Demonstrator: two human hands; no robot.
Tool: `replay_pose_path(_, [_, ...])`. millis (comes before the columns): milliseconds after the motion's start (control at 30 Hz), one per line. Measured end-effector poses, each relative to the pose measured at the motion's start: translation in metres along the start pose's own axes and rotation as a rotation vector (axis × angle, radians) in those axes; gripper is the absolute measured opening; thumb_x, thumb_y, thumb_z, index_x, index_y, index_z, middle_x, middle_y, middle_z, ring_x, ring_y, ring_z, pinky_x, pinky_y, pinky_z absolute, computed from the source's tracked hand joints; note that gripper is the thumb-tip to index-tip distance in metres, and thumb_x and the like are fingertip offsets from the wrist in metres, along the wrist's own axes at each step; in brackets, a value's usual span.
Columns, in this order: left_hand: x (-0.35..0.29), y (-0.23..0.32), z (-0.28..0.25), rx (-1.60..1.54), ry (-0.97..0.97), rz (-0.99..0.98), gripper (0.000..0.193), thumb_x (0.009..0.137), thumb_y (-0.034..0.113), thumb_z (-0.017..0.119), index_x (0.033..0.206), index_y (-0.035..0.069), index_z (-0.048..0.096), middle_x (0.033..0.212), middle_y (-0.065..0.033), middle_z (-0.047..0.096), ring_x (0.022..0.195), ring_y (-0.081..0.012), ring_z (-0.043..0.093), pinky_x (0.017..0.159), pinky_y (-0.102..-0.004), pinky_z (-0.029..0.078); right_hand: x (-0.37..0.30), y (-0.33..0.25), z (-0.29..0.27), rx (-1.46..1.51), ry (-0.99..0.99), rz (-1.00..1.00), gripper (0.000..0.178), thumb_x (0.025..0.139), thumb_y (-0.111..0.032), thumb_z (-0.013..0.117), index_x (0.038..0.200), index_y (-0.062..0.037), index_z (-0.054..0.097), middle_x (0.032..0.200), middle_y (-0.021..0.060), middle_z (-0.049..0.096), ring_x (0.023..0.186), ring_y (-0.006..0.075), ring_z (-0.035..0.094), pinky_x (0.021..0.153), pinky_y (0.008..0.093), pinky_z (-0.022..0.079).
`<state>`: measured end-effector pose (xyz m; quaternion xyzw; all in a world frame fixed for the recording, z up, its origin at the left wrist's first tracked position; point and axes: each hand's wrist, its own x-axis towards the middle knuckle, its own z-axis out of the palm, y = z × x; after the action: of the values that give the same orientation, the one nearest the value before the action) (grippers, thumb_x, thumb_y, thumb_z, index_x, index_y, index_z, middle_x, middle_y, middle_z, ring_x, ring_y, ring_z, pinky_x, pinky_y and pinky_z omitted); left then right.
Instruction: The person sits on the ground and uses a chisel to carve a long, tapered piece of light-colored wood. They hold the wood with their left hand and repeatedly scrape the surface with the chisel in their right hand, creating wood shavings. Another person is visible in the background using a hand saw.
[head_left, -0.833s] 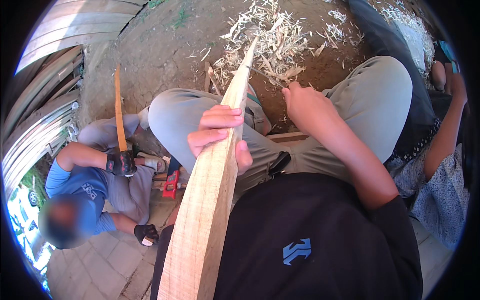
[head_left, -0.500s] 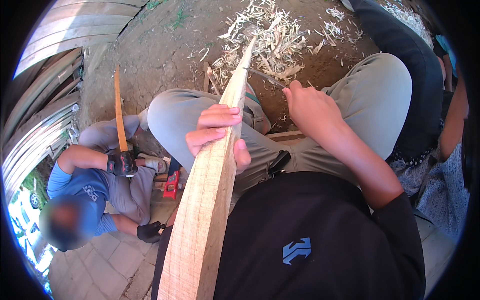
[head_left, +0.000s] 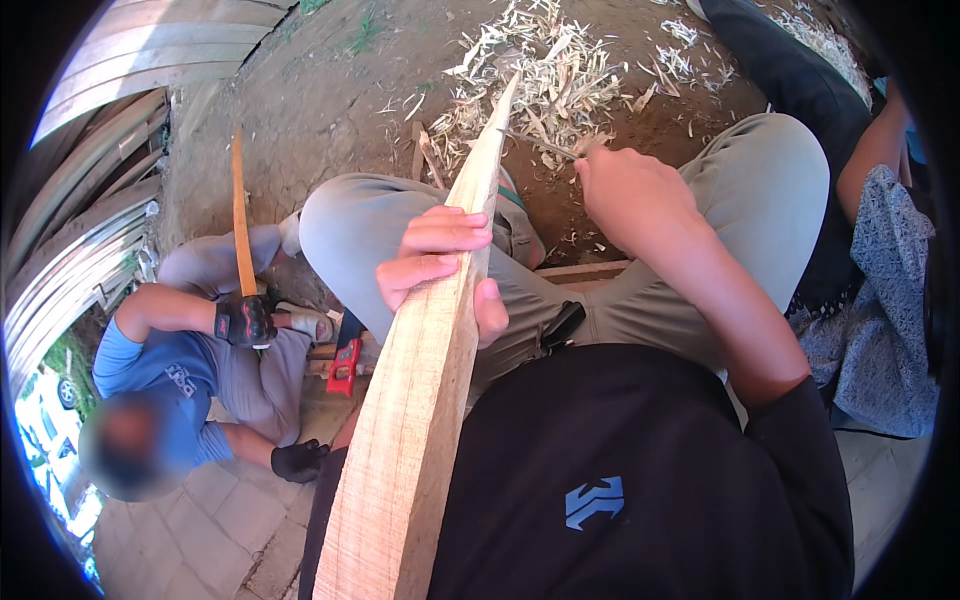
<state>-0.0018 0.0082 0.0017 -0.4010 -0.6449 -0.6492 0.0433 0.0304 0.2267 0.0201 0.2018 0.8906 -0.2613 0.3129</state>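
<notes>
Hands [head_left: 418,270] [head_left: 637,198] hold stake [head_left: 425,350] and knife [head_left: 545,145] near shavings [head_left: 565,75] and a red-handled saw [head_left: 344,370].

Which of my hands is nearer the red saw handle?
Left. Your left hand, gripping the wood, is right of the red saw handle; your right hand is farther right.

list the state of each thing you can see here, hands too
left hand: wrapped around the pale wooden piece
right hand: closed on the thin-bladed tool
pale wooden piece: tapered to a point
thin-bladed tool: blade bare, handle hidden
wood shavings: loose, scattered on soil
red-handled saw: lying unheld
brown wooden strip: held by a co-worker's gloved hand
</notes>
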Motion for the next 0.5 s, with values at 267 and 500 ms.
replay_pose_path(267, [0.004,0.000,0.003,-0.010,-0.005,0.018,0.043,0.083,0.007,0.071,0.112,0.009,0.038,0.103,-0.0189,0.064,0.097,-0.0309,0.064,0.094,-0.0500,0.047,-0.024,0.002,0.014,-0.049,0.227,-0.088,0.039,0.106,-0.030,0.044,0.089,-0.0015,0.065,0.078,0.0205,0.071,0.076,0.0396,0.071,0.070,0.0518,0.056])
replay_pose_path(500, [0.003,0.002,0.004,0.005,0.023,0.009,0.043,0.083,0.006,0.071,0.112,0.009,0.039,0.103,-0.0190,0.064,0.097,-0.0310,0.064,0.094,-0.0499,0.047,0.011,-0.003,0.029,-0.010,0.164,-0.083,0.035,0.105,-0.024,0.045,0.094,-0.0011,0.069,0.089,0.0217,0.072,0.085,0.0399,0.072,0.076,0.0503,0.057])
